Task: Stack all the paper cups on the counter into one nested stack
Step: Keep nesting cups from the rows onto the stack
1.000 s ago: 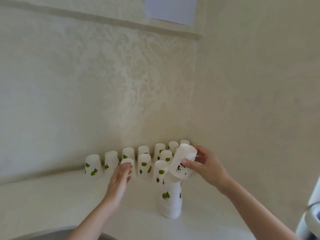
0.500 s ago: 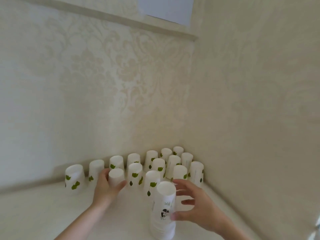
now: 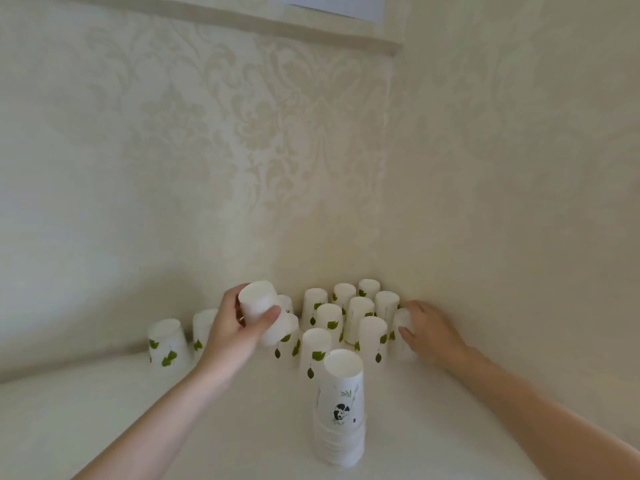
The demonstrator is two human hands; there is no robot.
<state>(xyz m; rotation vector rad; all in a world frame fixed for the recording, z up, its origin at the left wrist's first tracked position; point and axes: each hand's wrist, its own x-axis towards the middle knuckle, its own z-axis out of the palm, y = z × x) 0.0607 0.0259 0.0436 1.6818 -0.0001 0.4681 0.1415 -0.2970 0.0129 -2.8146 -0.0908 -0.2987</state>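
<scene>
While gripping one cup [image 3: 258,301] each, left hand [image 3: 232,336] and right hand [image 3: 433,332] fingers, upturned cups [image 3: 346,320] crowding between.

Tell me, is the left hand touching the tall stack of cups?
Apart. The head view shows the left hand holding a lifted cup up beside the loose cups, with bare counter between it and the stack.

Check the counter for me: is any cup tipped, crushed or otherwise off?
Nothing damaged. The only tilted cup is in the left hand, lifted. The nested stack stands upright; the right hand is on another cup.
</scene>
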